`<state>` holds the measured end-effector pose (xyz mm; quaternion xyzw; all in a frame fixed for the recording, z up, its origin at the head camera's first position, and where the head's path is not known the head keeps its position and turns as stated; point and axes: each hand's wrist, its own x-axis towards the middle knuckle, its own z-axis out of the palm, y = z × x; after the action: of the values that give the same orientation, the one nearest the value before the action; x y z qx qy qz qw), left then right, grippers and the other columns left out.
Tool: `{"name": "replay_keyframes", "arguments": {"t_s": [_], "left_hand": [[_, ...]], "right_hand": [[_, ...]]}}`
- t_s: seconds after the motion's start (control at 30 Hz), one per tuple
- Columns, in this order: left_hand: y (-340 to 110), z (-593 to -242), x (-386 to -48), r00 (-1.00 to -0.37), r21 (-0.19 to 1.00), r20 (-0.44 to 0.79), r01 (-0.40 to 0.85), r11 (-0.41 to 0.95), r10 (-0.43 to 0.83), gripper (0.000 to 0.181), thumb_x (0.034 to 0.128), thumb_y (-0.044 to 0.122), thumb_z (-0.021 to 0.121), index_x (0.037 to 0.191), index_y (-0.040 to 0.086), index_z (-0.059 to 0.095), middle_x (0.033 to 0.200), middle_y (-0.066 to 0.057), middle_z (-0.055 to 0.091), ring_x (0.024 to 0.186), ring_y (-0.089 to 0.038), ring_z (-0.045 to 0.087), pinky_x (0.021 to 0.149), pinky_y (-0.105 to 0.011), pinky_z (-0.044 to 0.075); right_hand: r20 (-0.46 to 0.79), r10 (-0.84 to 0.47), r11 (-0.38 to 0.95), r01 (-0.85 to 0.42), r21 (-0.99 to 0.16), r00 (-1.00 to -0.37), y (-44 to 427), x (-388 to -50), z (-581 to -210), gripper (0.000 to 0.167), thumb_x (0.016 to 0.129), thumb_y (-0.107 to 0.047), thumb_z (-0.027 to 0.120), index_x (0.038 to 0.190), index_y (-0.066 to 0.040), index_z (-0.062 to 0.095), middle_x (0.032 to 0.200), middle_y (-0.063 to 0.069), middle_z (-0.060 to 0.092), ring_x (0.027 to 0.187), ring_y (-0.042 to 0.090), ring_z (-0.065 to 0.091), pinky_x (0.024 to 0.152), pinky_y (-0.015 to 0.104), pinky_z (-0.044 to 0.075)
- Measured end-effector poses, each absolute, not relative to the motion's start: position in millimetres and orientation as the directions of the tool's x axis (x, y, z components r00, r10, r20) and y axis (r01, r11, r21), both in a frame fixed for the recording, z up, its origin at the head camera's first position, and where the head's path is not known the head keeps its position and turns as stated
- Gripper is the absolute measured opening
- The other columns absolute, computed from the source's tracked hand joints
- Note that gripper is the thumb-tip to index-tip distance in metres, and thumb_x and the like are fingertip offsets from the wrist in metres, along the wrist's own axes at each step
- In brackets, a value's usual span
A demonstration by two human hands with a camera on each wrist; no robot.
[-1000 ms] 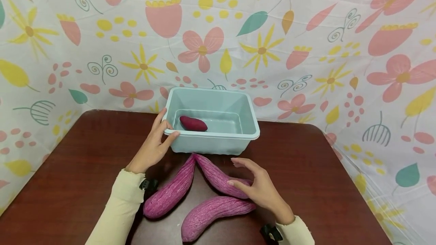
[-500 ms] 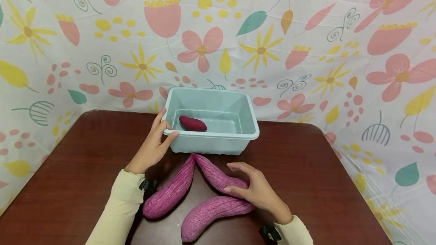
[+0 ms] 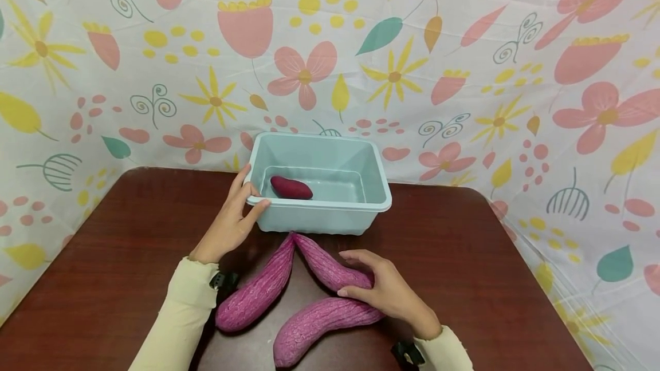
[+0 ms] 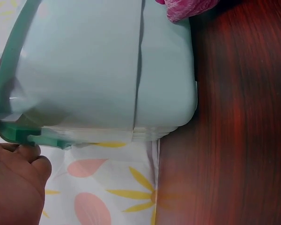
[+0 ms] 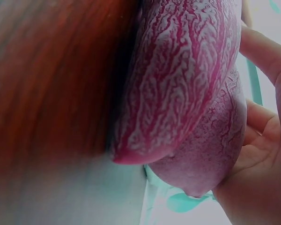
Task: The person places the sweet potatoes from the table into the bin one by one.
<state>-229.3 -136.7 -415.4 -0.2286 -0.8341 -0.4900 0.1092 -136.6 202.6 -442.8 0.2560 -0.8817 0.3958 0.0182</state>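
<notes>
Currently, the left hand [image 3: 227, 225] pinches the rim [image 3: 319, 205] of a pale-blue tub [image 3: 319, 221] holding a dark sweet potato [image 3: 291, 188]. The right hand [image 3: 392, 288] curves around a purple eggplant [image 3: 323, 263]; whether it actually grips I cannot tell. Two other eggplants [image 3: 260, 291] lie between the forearms [image 3: 172, 314].

Smooth plastic on the tub [image 3: 319, 215] here, rough, wrinkled skins on the eggplants [image 3: 258, 293], glossy wood-grained tabletop [image 3: 448, 256], creased cloth backdrop [image 3: 350, 44]!

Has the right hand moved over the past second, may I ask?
Yes: in the head view, against the table, the right hand shifted slightly left and down.
</notes>
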Motion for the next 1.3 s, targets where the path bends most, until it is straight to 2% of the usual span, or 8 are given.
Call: {"name": "replay_keyframes", "arguments": {"t_s": [0.23,0.4,0.73,1.07,1.3], "left_hand": [[-138.4,-417.5,-228.6,-0.875,0.776,0.400,0.481,0.408,0.272,0.021,0.1047,0.028,0.055,0.098,0.011,0.045,0.171,-0.007,0.005,0.159,-0.033,0.009,0.114,-0.067,0.030],[-137.8,-417.2,-227.9,-0.877,0.785,0.396,0.478,0.394,0.273,0.020,0.1044,0.028,0.056,0.097,0.012,0.046,0.171,-0.006,0.005,0.159,-0.031,0.008,0.115,-0.066,0.028],[-136.8,-416.2,-228.2,-0.877,0.789,0.397,0.477,0.388,0.272,0.019,0.1039,0.028,0.057,0.097,0.013,0.047,0.171,-0.007,0.005,0.159,-0.031,0.008,0.116,-0.066,0.027],[-136.2,-415.3,-229.0,-0.882,0.794,0.388,0.468,0.388,0.269,0.019,0.1037,0.028,0.057,0.097,0.014,0.047,0.171,-0.005,0.005,0.159,-0.031,0.008,0.116,-0.066,0.027],[-137.2,-416.0,-230.0,-0.880,0.791,0.391,0.471,0.390,0.270,0.020,0.1035,0.029,0.058,0.097,0.012,0.047,0.171,-0.006,0.005,0.159,-0.032,0.008,0.115,-0.068,0.027]], "right_hand": [[0.200,-0.442,0.588,-0.450,-0.672,-0.875,200.6,-135.9,-441.3,0.058,0.079,-0.035,0.086,0.129,-0.015,0.065,0.128,-0.002,0.069,0.119,0.016,0.065,0.103,0.034,0.051],[0.202,-0.446,0.596,-0.458,-0.660,-0.872,202.0,-135.9,-443.2,0.051,0.082,-0.032,0.085,0.127,-0.018,0.066,0.126,-0.004,0.070,0.117,0.014,0.065,0.102,0.030,0.051],[0.240,-0.472,0.584,-0.505,-0.636,-0.848,202.2,-137.0,-446.3,0.047,0.082,-0.029,0.085,0.124,-0.019,0.067,0.121,-0.006,0.072,0.111,0.015,0.068,0.098,0.029,0.052],[0.227,-0.463,0.587,-0.488,-0.646,-0.857,201.9,-137.1,-445.4,0.045,0.083,-0.029,0.084,0.123,-0.022,0.067,0.120,-0.008,0.071,0.110,0.014,0.067,0.097,0.035,0.053],[0.221,-0.465,0.594,-0.487,-0.640,-0.857,202.1,-136.6,-445.5,0.042,0.085,-0.031,0.082,0.124,-0.022,0.067,0.120,-0.005,0.072,0.110,0.016,0.068,0.096,0.034,0.053]]}}
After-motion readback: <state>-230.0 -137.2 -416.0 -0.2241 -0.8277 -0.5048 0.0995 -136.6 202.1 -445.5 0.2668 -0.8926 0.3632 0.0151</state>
